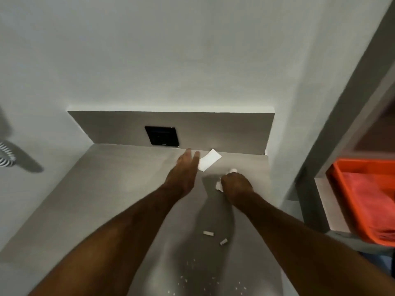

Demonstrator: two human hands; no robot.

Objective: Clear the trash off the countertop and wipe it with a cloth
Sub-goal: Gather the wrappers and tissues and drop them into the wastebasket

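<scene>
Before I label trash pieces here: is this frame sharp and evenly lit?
Head view: soft throughout, motion blur worst on the orange bin at right; wide-angle bending of the wall edges; arm shadows darken the countertop around the two small scraps; the white paper near the left hand looks overexposed.

Smooth, matt grey countertop. Flat white paper slip at center. Crumpled white paper. Shiny orange plastic bin, right edge.

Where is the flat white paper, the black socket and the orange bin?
flat white paper (209, 160), head view, middle of the sheet.
black socket (161, 136), head view, centre of its plate.
orange bin (339, 178), head view, left rim.
</scene>
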